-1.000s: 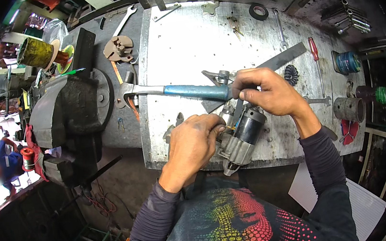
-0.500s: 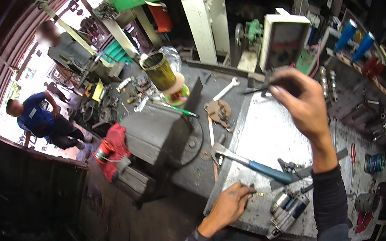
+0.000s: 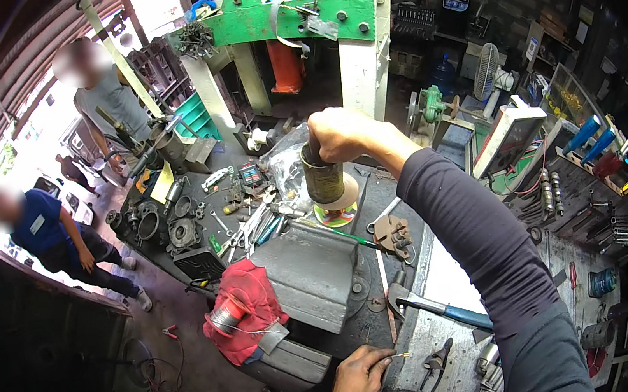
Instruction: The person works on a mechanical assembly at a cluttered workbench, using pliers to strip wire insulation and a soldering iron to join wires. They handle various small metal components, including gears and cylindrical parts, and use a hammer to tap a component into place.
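Note:
My right hand (image 3: 344, 134) is at the mouth of a grimy olive-yellow can (image 3: 325, 180), its fingers curled closed. What they grip is hidden by the hand and the can's rim. Low in the view, my left hand (image 3: 359, 382) pinches a small brass-coloured piece (image 3: 402, 354) between thumb and fingertips, at the light metal board's near left corner. Dark-jawed pliers (image 3: 437, 365) lie on the board to its right. Beyond them rests a blue-handled tool (image 3: 454, 312) with a metal head. A cylindrical metal motor (image 3: 489, 370) is partly covered by my right arm.
A big grey bench vise (image 3: 307, 271) stands left of the board, with a red cloth (image 3: 244, 314) and a spool of silvery wire (image 3: 227, 316) on it. Wrenches (image 3: 259, 226) and metal parts crowd the bench behind. A green press frame (image 3: 293, 22) rises beyond. Two people stand at left.
My right hand has moved left and away from me, from above the board to the can; the dark thin tool it held is out of sight. The view has shifted, and pliers now show near my left hand.

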{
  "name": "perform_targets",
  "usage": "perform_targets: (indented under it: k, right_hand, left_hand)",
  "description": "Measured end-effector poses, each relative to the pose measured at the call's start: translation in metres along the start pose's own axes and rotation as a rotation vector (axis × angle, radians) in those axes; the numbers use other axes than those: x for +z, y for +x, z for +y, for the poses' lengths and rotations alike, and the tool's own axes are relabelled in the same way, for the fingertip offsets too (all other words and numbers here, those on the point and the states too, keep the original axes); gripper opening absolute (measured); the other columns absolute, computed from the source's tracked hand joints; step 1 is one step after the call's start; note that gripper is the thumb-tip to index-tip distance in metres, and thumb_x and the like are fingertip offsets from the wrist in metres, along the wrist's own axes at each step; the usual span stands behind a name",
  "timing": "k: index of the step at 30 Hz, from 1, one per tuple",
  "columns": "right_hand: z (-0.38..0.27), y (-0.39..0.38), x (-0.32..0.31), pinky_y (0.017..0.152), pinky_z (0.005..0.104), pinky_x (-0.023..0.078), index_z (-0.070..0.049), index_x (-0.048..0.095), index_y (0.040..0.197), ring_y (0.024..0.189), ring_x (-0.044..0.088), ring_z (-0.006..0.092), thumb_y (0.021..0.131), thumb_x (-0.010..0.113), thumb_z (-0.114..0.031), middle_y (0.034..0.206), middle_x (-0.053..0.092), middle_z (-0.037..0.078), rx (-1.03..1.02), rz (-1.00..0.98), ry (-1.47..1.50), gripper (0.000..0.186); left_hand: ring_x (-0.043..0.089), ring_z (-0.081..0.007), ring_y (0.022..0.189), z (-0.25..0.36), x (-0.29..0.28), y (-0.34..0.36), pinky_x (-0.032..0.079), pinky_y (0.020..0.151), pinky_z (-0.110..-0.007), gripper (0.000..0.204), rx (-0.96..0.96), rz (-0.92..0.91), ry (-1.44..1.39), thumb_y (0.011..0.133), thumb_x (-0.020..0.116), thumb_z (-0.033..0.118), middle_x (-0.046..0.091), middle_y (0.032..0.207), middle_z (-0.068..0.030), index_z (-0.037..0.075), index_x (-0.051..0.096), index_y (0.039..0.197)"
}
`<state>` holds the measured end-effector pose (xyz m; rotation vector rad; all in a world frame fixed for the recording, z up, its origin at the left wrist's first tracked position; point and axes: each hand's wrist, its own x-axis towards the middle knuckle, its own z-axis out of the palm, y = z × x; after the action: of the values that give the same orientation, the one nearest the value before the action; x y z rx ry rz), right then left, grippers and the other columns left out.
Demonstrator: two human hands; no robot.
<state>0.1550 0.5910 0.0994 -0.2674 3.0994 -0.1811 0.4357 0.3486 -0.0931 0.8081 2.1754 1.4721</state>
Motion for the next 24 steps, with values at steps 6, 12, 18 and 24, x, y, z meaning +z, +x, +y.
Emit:
perform_targets:
  k: [6, 12, 18, 24]
  right_hand:
    - [-0.004, 0.007, 0.01, 0.085, 0.0457, 0.06, -0.002, 0.077, 0.101, 0.098, 0.074, 0.0386, 0.079, 0.071, -0.011, 0.1, 0.076, 0.022, 0.011, 0.046, 0.001, 0.025]
    - [0.007, -0.014, 0.005, 0.084, 0.0464, 0.059, -0.004, 0.078, 0.098, 0.094, 0.074, 0.0406, 0.079, 0.071, -0.011, 0.097, 0.075, 0.023, 0.045, 0.307, 0.041, 0.022]
    - [0.045, -0.127, -0.022, 0.083, 0.0349, 0.055, 0.003, 0.074, 0.099, 0.087, 0.073, 0.0266, 0.085, 0.067, -0.005, 0.092, 0.075, 0.017, -0.053, 0.688, 0.33, 0.017]
    - [0.055, -0.303, 0.002, 0.086, 0.0277, 0.053, 0.006, 0.072, 0.104, 0.092, 0.065, 0.0122, 0.092, 0.062, 0.0, 0.096, 0.073, 0.004, 0.191, 0.488, 1.041, 0.017]
  left_hand:
    - [0.07, -0.0352, 0.089, -0.01, -0.005, 0.0, 0.056, 0.079, -0.041, 0.017, 0.006, -0.041, -0.029, 0.096, 0.071, 0.014, 0.07, 0.096, -0.0139, 0.008, 0.078, 0.11]
    - [0.071, -0.0361, 0.089, -0.007, -0.007, 0.009, 0.055, 0.078, -0.041, 0.018, 0.005, -0.045, -0.034, 0.095, 0.073, 0.016, 0.071, 0.096, -0.0148, 0.006, 0.077, 0.109]
    - [0.072, -0.0278, 0.08, 0.012, -0.002, 0.028, 0.055, 0.071, -0.035, 0.02, 0.056, 0.033, -0.036, 0.09, 0.078, 0.014, 0.074, 0.093, -0.0148, 0.003, 0.078, 0.107]
    - [0.07, -0.0288, 0.08, 0.048, 0.011, 0.059, 0.054, 0.073, -0.036, 0.013, 0.244, 0.039, 0.112, 0.089, 0.077, 0.012, 0.072, 0.088, -0.0147, 0.002, 0.076, 0.099]
